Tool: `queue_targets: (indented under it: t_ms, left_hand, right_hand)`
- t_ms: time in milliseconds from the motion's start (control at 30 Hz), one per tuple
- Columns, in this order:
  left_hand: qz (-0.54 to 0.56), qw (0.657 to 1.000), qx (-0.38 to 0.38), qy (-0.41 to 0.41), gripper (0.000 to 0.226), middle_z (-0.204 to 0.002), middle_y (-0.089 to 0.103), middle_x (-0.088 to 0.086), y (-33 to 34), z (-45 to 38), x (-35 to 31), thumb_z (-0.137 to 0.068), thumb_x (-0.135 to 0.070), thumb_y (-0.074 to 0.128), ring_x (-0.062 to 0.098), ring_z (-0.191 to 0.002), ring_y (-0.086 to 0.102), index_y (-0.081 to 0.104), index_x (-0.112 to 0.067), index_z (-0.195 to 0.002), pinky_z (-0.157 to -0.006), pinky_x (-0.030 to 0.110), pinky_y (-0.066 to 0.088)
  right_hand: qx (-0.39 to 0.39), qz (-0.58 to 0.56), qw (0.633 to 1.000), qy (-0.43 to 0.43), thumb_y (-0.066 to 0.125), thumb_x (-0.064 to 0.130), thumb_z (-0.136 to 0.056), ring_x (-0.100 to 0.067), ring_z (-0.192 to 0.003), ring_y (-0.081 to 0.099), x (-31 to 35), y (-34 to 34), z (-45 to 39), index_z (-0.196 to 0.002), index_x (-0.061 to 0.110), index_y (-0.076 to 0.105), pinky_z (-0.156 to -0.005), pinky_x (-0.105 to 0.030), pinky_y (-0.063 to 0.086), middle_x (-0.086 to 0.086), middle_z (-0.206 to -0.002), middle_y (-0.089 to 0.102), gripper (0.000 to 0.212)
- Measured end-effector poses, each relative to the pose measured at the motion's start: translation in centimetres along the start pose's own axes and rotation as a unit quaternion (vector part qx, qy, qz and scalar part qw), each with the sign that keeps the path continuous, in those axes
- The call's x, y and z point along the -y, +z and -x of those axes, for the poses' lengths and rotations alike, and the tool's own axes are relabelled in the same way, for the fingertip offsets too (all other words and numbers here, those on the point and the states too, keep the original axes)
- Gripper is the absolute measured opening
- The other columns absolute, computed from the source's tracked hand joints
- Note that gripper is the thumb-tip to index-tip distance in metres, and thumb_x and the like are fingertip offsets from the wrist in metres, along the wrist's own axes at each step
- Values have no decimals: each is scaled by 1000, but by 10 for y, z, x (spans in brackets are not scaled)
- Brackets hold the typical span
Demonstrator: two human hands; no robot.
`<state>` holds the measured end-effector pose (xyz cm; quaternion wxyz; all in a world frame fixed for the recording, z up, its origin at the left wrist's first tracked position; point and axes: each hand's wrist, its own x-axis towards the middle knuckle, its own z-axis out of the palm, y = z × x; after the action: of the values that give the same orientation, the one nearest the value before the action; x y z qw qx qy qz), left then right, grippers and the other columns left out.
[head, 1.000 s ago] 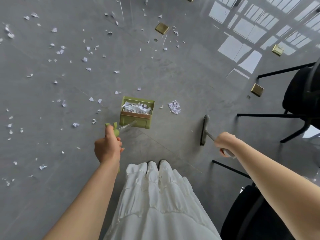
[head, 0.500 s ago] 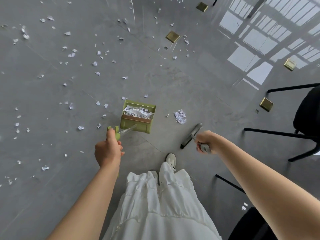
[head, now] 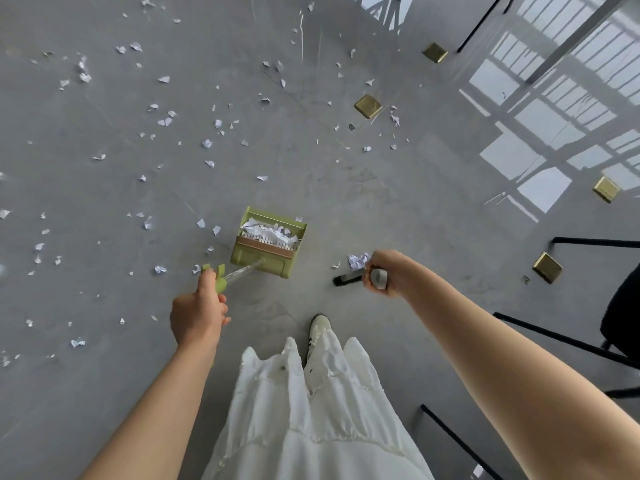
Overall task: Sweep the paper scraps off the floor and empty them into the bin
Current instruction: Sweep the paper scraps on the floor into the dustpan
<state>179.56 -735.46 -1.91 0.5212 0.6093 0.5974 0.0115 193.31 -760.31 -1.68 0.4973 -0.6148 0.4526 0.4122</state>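
Observation:
A green dustpan (head: pixel 266 256) stands on the grey floor with white paper scraps inside it. My left hand (head: pixel 197 311) is shut on its long handle (head: pixel 239 273). My right hand (head: pixel 388 271) is shut on the broom handle (head: pixel 378 278); the dark broom head (head: pixel 346 280) shows just left of it, mostly hidden by the hand. A small pile of paper scraps (head: pixel 358 260) lies right beside the broom head, to the right of the dustpan. Many loose paper scraps (head: pixel 207 143) are scattered over the floor to the left and far side. No bin is in view.
Several square brass floor plates (head: pixel 367 106) are set in the floor. Black chair legs (head: pixel 568 341) and a dark seat stand at the right. My white skirt (head: pixel 311 410) and one shoe (head: pixel 319 332) fill the bottom centre. Window reflections brighten the upper right floor.
My right hand has swung the broom leftward, from well right of the scrap pile to right beside it. The dustpan and left hand kept their place. One foot stepped forward.

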Motion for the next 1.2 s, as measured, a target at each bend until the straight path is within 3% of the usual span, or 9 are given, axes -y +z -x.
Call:
queue_targets:
  t_ms: [133,200,300,433,600,767,1000,1100,1200]
  left_hand:
    - [-6,1000,4,1,46,-39,52,-6,11,-9,-13,-77,-52,57,23,-47,48,63,-9,-63,-62,38,52]
    - [-6,1000,8,3,46,-39,53,-6,12,-15,-17,-76,-53,57,23,-47,48,63,-9,-63,-62,38,52]
    - [-24,999,24,8,49,-41,53,-4,12,-27,-23,-76,-55,59,23,-45,47,65,-8,-64,-62,39,52]
    - [-83,994,58,29,53,-43,54,1,8,-42,-31,-85,-51,61,25,-47,50,64,-4,-61,-68,45,57]
    - [-166,979,104,60,58,-43,55,2,5,-57,-42,-80,-55,57,26,-48,54,65,-2,-58,-72,45,61]
    - [-206,968,127,71,57,-44,57,2,12,-70,-45,-86,-52,59,26,-49,56,65,-3,-58,-71,46,61]
    - [-229,961,148,54,57,-45,58,0,38,-77,-41,-85,-53,58,26,-49,58,66,-5,-57,-70,47,61]
    - [-243,956,155,52,58,-45,60,0,50,-80,-41,-83,-56,56,27,-49,59,67,-7,-55,-73,48,61]
    - [-253,952,163,52,59,-44,59,0,62,-80,-45,-84,-57,52,26,-48,59,66,-8,-53,-75,47,60]
  right_hand:
    - [6,-12,1000,-8,33,0,-96,-16,-33,46,25,7,-2,-92,11,43,-31,-17,42,-6,-68,43,16]
    - [-2,-9,1000,-30,37,-3,-95,-17,-41,44,33,8,-4,-84,9,44,-33,-16,42,-6,-67,41,19]
    - [-29,30,998,-50,40,-9,-91,-19,-51,38,43,7,-7,-75,5,42,-35,-17,42,-7,-68,38,22]
    - [-47,71,995,-54,42,-9,-91,-19,-54,35,57,2,-5,-80,6,41,-37,-15,39,-8,-69,35,19]
    - [-91,189,976,-61,47,-6,-91,-20,-54,36,66,1,-10,-75,5,43,-39,-17,35,-9,-68,40,20]
    - [-168,294,938,-77,47,1,-86,-20,-49,49,58,9,-18,-77,2,51,-40,-20,42,-14,-81,51,10]
    - [-189,407,886,-115,43,7,-85,-25,-51,57,55,7,-32,-78,3,48,-47,-27,46,-15,-81,57,10]
    - [-192,490,839,-141,47,12,-87,-28,-53,63,58,6,-39,-79,5,50,-46,-26,49,-14,-71,63,11]
    - [-175,569,788,-158,49,12,-87,-26,-63,64,60,9,-40,-83,8,49,-50,-26,47,-8,-72,58,6]
